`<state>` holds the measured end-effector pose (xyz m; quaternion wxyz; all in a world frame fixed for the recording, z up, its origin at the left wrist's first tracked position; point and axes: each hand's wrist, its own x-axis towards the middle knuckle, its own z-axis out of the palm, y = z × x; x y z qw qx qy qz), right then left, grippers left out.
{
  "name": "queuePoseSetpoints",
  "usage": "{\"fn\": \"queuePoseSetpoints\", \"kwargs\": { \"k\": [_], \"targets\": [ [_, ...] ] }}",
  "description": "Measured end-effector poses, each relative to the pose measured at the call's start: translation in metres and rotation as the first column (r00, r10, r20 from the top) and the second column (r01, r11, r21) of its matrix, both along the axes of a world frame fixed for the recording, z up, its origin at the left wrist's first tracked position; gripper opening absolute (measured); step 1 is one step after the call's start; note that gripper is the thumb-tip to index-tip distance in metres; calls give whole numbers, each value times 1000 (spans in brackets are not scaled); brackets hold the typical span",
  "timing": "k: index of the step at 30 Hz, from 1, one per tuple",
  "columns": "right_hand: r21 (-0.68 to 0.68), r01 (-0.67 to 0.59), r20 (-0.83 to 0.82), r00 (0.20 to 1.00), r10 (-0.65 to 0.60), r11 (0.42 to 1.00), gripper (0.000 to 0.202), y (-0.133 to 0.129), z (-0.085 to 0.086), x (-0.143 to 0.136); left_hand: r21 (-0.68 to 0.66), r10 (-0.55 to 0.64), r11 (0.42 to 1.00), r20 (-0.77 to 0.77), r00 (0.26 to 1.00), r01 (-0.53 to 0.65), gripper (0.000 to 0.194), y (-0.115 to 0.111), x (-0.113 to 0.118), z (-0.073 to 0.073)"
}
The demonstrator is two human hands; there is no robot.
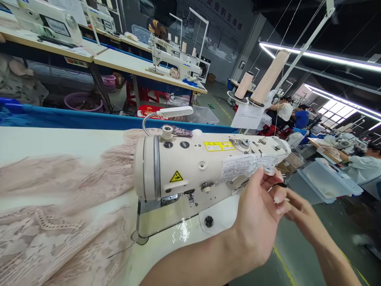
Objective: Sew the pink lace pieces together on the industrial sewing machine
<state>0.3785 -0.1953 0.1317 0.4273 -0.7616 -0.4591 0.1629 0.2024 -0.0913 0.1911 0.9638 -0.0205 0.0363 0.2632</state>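
Note:
A cream-white sewing machine (pixel 184 167) stands before me, its handwheel end to the right. Beside that end, my left hand (pixel 256 218) has its fingers curled in, with the thumb close to a pale part of the machine. My right hand (pixel 293 204) meets it there, thumb and fingers pinched together. A small dark piece (pixel 280 184) shows between the hands; its kind is too small to make out. Handwritten paper (pixel 239 167) is wrapped round the machine arm. Pale pink lace fabric (pixel 74 222) lies bunched on the table to the left.
Thread cones (pixel 270 77) stand on a holder behind the machine. A small lamp (pixel 175 112) bends over its top. Another sewing machine (pixel 175 63) sits on a table across. Clear plastic bins (pixel 329 180) stand at right, and people (pixel 282 111) sit farther back.

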Motion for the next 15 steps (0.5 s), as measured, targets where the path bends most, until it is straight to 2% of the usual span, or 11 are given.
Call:
{"fn": "queuePoseSetpoints", "kwargs": {
  "k": [2,3,4,6,8,9,11,15],
  "targets": [
    [177,76,266,956,-122,981,39,4,21,8,6,-9,1000,-23,1000,9,21,-2,1,-2],
    [246,54,445,881,-162,968,36,11,31,11,13,-14,1000,-38,999,14,20,-2,2,-3],
    [277,-6,615,769,-172,961,33,20,40,12,21,-16,1000,-52,999,17,20,-3,4,-4],
    [252,-159,870,469,-152,955,28,43,54,13,32,-17,999,-74,997,19,19,-3,5,-5],
    [179,-234,973,183,-137,956,28,66,63,14,40,-13,999,-86,996,17,21,-3,6,-4],
    [143,-249,989,82,-126,958,30,75,66,14,41,-10,999,-90,996,14,21,-3,6,-3],
    [93,-268,994,-38,-107,959,33,89,68,16,38,-7,999,-95,995,10,22,-3,5,-2],
    [74,-313,984,-132,-121,947,35,101,67,17,24,-7,1000,-110,994,9,20,-4,6,-2]
  ]
}}
